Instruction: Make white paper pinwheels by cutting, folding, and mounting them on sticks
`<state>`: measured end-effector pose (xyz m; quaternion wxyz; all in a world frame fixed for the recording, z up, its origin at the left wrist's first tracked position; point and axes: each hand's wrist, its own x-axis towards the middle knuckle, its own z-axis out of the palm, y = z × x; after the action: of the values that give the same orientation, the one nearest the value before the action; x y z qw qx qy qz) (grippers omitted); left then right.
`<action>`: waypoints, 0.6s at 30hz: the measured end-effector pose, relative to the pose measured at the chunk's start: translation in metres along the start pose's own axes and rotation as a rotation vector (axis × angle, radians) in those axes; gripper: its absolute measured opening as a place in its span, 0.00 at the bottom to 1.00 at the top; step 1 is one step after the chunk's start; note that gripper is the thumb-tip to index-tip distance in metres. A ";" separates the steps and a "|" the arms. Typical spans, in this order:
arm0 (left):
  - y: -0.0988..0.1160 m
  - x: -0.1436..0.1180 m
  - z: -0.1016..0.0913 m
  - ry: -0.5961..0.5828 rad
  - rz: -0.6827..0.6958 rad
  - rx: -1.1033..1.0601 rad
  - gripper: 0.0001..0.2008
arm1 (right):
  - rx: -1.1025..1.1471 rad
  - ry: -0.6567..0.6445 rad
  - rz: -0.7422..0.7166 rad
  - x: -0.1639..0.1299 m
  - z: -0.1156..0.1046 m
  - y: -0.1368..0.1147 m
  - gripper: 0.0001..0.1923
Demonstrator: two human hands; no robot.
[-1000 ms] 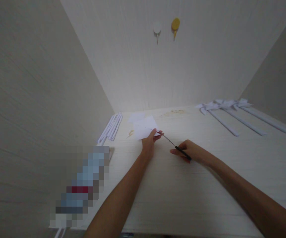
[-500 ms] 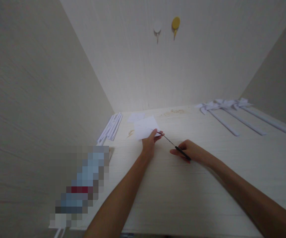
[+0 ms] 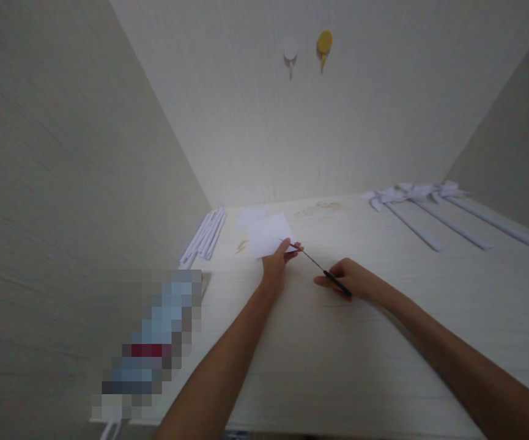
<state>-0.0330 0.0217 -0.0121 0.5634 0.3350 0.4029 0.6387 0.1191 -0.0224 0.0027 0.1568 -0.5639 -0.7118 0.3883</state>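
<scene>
My left hand (image 3: 279, 261) pinches the near right corner of a white square of paper (image 3: 268, 234) above the pale table. In my right hand (image 3: 344, 276) is a pair of scissors (image 3: 336, 283) with dark handles, its fingers closed around them. The thin blades point up and left to the corner of the paper, beside my left fingertips. Whether the blades are apart cannot be made out. Behind the held sheet another piece of white paper (image 3: 251, 216) lies on the table.
Several rolled white paper sticks (image 3: 203, 235) lie at the left. Three paper pinwheels on sticks (image 3: 413, 227) rest at the far right. A blurred-out object (image 3: 163, 324) stands at the left edge. A white hook (image 3: 290, 50) and a yellow hook (image 3: 324, 43) hang on the back wall.
Hardly anything differs. Both hands, the paper and the scissors keep almost the same position, with at most a slight shift at the scissor handles.
</scene>
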 end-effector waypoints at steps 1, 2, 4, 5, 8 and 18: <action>0.000 0.000 0.000 0.002 0.002 -0.003 0.08 | -0.001 0.000 0.004 0.000 0.000 0.001 0.28; 0.000 0.000 0.000 0.004 0.003 -0.006 0.08 | -0.001 -0.001 0.008 0.000 0.000 0.001 0.28; 0.000 0.000 0.000 0.010 0.005 -0.010 0.08 | 0.001 -0.002 0.012 0.000 0.001 0.002 0.28; 0.000 0.000 0.000 0.009 0.008 -0.010 0.07 | 0.003 0.001 0.010 0.000 0.001 0.002 0.28; 0.000 0.001 0.000 0.002 0.017 -0.013 0.08 | -0.004 0.003 0.005 0.000 0.001 0.001 0.27; 0.000 -0.001 0.001 0.013 0.008 -0.018 0.08 | -0.018 -0.001 -0.017 -0.001 -0.001 -0.001 0.27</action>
<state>-0.0325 0.0211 -0.0115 0.5613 0.3271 0.3995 0.6468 0.1194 -0.0235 0.0045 0.1545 -0.5591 -0.7202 0.3807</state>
